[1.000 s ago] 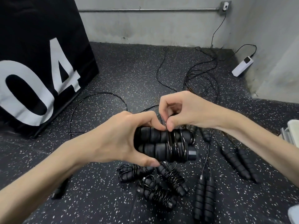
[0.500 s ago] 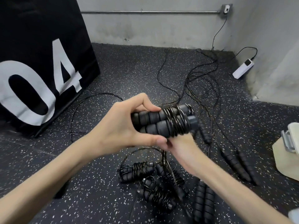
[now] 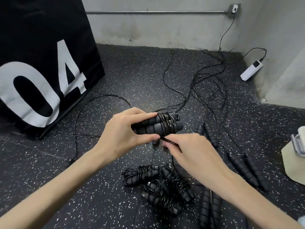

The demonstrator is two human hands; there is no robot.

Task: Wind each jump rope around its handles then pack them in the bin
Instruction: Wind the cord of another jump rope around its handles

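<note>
My left hand [image 3: 122,131] grips a pair of black ribbed jump rope handles [image 3: 153,127], held side by side above the floor with black cord coiled round their right half. Just below them my right hand [image 3: 186,151] pinches the loose black cord [image 3: 166,140] of that same rope. Three wound jump ropes [image 3: 165,184] lie in a heap on the floor under my hands. Unwound ropes [image 3: 245,169] lie to the right, their cords [image 3: 209,90] trailing toward the back wall. A beige bin [image 3: 293,161] with a grey latch shows at the right edge.
A large black box [image 3: 41,63] printed with a white "04" stands at the left. One loose cord [image 3: 92,103] loops on the speckled floor beside it. A white power strip [image 3: 251,70] and its cable lie by the back right wall.
My right hand came down from above the handles, passed beneath them, and now pinches the cord under the bundle. The handles tilted and rose slightly; the view shifted a little.
</note>
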